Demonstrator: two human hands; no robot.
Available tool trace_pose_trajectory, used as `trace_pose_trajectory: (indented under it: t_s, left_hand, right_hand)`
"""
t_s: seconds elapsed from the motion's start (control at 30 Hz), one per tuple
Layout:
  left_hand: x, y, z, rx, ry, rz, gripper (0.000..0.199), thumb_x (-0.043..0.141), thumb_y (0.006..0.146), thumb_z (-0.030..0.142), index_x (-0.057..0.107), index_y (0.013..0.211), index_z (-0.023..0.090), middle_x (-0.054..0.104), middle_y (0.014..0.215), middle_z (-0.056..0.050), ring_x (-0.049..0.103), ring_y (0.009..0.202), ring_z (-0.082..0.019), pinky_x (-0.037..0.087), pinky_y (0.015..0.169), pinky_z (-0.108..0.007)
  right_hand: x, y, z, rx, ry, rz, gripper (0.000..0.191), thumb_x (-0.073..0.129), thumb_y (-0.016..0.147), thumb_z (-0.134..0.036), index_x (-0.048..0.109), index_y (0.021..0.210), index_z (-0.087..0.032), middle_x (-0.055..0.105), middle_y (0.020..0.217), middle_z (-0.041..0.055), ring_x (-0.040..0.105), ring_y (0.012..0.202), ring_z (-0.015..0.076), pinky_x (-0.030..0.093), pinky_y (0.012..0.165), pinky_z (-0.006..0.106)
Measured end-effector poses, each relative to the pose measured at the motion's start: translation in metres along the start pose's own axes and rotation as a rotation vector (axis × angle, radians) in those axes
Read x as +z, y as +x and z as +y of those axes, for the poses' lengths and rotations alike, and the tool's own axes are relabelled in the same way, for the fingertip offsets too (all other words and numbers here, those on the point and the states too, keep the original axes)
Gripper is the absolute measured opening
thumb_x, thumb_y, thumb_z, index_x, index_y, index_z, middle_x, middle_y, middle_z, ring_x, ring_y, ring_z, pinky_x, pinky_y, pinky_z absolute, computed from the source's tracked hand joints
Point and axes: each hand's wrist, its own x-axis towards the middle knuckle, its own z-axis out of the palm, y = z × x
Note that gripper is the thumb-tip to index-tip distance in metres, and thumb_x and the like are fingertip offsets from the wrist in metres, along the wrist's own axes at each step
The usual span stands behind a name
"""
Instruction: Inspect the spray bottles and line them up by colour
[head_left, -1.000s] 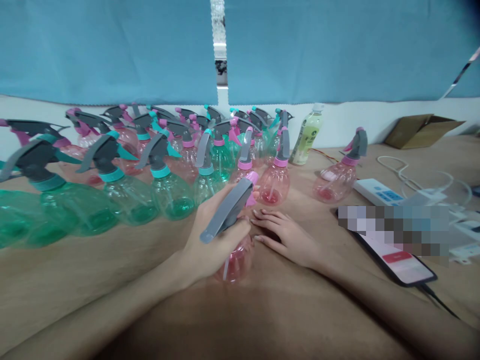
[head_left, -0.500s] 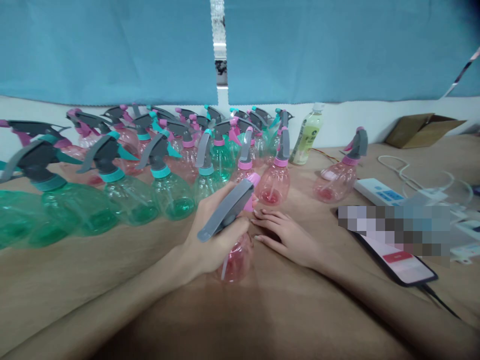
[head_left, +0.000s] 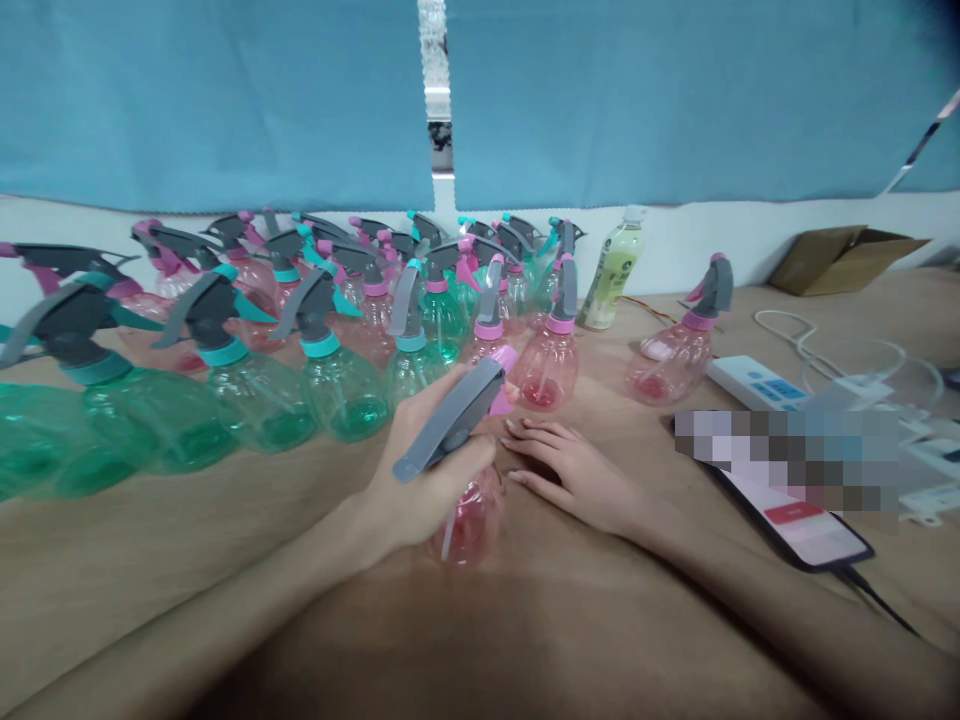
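Head view: a pink spray bottle (head_left: 480, 525) is gripped round its neck by the left hand (head_left: 416, 510), its fingers wrapped about it and the thumb laid across the near side; the step in hand is judged to be a steadying hold at the bench (head_left: 570, 630), near its front edge. Any move of the bottle would seem to call for a firm grip at the neck and a level base, since some liquid is held inside. The body is seen roughly upright from above, its long axis running from the base, nearest the wearer, up to the neck. The nozzle (head_left: 505, 358) is pointed away and to the right, while the grey lever (head_left: 431, 440) is slanted back over the left hand, towards the near left. The right hand (head_left: 574, 475) is laid palm down just beside the bottle, its fingers slightly spread and nothing pinched; whether the bottle is touched by their tips cannot be told. Beyond the hands, a second pink bottle (head_left: 547, 370) is stood, with green bottles (head_left: 349, 395) lined up to the left
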Motion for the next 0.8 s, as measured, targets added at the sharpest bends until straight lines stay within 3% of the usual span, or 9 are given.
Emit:
trace_pose_trajectory:
  t_s: [0.3,0.5,0.8]
  left_hand:
    - [0.0033,-0.0026,-0.0013,0.028,0.014,0.006,0.01,0.048,0.07,0.014,0.042,0.071,0.023,0.041,0.064,0.005,0.035,0.054,-0.012,0.037,0.049,-0.025]
    - [0.006,-0.004,-0.0065,-0.013,-0.036,-0.003,0.014,0.049,0.072,0.015,0.049,0.083,0.023,0.05,0.07,0.004,0.047,0.063,-0.013,0.042,0.06,-0.026]
    - [0.0042,-0.0036,-0.0011,-0.037,-0.029,0.003,0.015,0.048,0.069,0.012,0.049,0.078,0.024,0.051,0.067,0.006,0.047,0.06,-0.012,0.04,0.057,-0.024]
  right_hand:
    - [0.0002,0.0,0.0005,-0.009,0.015,0.012,0.042,0.046,0.093,-0.042,0.052,0.131,-0.025,0.056,0.133,0.0075,0.045,0.127,0.0256,0.039,0.102,0.05]
    - [-0.0007,0.0002,-0.0006,-0.006,0.003,0.006,0.042,0.046,0.093,-0.042,0.052,0.13,-0.023,0.056,0.133,0.0074,0.045,0.127,0.0254,0.039,0.103,0.049]
    - [-0.0006,0.0,0.0002,-0.007,-0.001,-0.004,0.044,0.046,0.093,-0.042,0.051,0.132,-0.022,0.056,0.133,0.0075,0.044,0.128,0.0257,0.038,0.104,0.048]
